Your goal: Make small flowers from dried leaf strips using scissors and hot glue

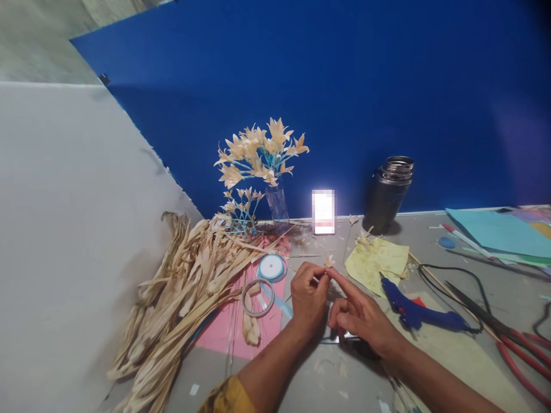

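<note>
While a small pale flower (329,261) is held up above a grey table (424,229), its base is met by fingertips from both sides. On the left hand (309,292), thumb and index finger are pressed together in a pinch at that base; on the right hand (359,314), 1 finger, the index, is stretched out to the same spot, and the rest are curled below. Whether anything is gripped in that curl cannot be told. The pinch is best kept low and light, since such thin petals would probably be creased or split by a hard squeeze. The petals should be left free above the fingertips, and any shaping is best done by small touches of the right index finger. To the right, a glue gun (419,310) and scissors (497,327) are laid; to the left, a reel (272,267) is set beside piled husks (193,269). Behind, more flowers (236,148) are stood in a clear vase (278,206), by which the petal spread can be checked.
</note>
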A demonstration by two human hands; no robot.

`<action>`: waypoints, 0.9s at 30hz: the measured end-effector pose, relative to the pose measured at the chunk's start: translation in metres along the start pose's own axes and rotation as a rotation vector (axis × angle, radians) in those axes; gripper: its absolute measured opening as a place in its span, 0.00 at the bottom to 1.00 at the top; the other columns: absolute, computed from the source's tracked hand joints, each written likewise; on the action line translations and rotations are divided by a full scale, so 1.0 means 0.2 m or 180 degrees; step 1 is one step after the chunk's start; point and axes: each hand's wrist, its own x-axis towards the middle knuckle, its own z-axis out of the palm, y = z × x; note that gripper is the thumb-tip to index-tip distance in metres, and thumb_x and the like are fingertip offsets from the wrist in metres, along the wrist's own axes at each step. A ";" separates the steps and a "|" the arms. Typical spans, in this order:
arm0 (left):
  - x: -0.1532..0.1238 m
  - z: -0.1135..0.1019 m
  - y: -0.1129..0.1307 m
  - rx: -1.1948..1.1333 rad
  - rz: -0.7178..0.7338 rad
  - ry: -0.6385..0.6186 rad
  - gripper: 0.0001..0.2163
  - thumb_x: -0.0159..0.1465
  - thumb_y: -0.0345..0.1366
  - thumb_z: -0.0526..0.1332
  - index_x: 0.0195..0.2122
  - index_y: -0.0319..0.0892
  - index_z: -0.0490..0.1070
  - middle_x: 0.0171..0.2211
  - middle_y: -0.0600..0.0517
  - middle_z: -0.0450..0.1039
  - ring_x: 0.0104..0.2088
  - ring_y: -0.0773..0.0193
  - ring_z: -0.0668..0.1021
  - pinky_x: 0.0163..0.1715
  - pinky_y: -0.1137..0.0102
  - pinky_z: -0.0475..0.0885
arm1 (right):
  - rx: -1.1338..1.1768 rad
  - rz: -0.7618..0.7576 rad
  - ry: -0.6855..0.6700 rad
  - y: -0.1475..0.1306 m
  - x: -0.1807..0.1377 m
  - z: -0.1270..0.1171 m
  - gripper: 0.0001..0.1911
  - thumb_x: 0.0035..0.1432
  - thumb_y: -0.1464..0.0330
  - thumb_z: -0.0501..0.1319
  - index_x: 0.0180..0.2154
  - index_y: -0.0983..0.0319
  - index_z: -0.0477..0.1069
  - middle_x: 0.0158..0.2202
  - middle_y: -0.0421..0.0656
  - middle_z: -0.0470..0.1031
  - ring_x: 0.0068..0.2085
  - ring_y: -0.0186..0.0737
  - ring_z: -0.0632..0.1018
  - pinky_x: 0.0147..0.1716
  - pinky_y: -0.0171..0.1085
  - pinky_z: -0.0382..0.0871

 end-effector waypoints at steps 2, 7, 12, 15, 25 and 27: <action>0.00 0.00 -0.01 0.0059 0.0041 -0.0003 0.07 0.61 0.27 0.65 0.27 0.45 0.77 0.28 0.53 0.74 0.31 0.62 0.75 0.34 0.70 0.66 | -0.0078 -0.0043 -0.0012 0.00 0.00 0.00 0.53 0.60 0.52 0.69 0.75 0.58 0.44 0.32 0.41 0.78 0.31 0.38 0.74 0.31 0.36 0.67; 0.00 0.00 -0.03 0.0207 0.0104 -0.0045 0.08 0.62 0.28 0.63 0.27 0.44 0.76 0.28 0.52 0.74 0.32 0.61 0.74 0.34 0.69 0.65 | -0.0477 -0.0148 0.0109 0.00 0.00 0.01 0.47 0.60 0.54 0.70 0.73 0.53 0.53 0.48 0.51 0.79 0.35 0.42 0.77 0.29 0.37 0.69; 0.00 0.00 -0.04 0.0133 -0.0062 -0.0068 0.06 0.63 0.31 0.63 0.28 0.43 0.75 0.29 0.53 0.73 0.31 0.63 0.74 0.33 0.70 0.66 | -0.1280 -0.0376 0.0323 0.02 -0.01 0.02 0.41 0.60 0.65 0.67 0.71 0.48 0.58 0.76 0.52 0.48 0.43 0.48 0.83 0.32 0.42 0.78; 0.00 0.00 -0.03 -0.0187 -0.0297 -0.0083 0.06 0.62 0.34 0.64 0.28 0.42 0.75 0.28 0.54 0.72 0.31 0.64 0.73 0.33 0.71 0.67 | -0.1953 -0.0675 0.0520 0.04 0.00 0.01 0.39 0.60 0.69 0.63 0.71 0.51 0.61 0.75 0.49 0.53 0.58 0.56 0.78 0.37 0.43 0.81; 0.04 -0.01 0.01 -0.1138 -0.1149 0.0095 0.09 0.55 0.39 0.71 0.27 0.40 0.75 0.20 0.56 0.70 0.21 0.69 0.71 0.25 0.73 0.66 | -0.1506 -0.0393 0.1531 -0.08 0.02 0.00 0.16 0.62 0.56 0.64 0.42 0.60 0.83 0.28 0.45 0.84 0.27 0.44 0.83 0.23 0.37 0.76; 0.02 0.01 0.01 -0.1448 -0.1436 -0.0129 0.11 0.54 0.41 0.73 0.28 0.40 0.75 0.19 0.57 0.70 0.20 0.69 0.71 0.24 0.73 0.66 | -0.1180 -0.0154 0.1584 -0.10 0.03 -0.01 0.18 0.59 0.54 0.67 0.40 0.61 0.82 0.22 0.42 0.79 0.22 0.40 0.79 0.20 0.34 0.70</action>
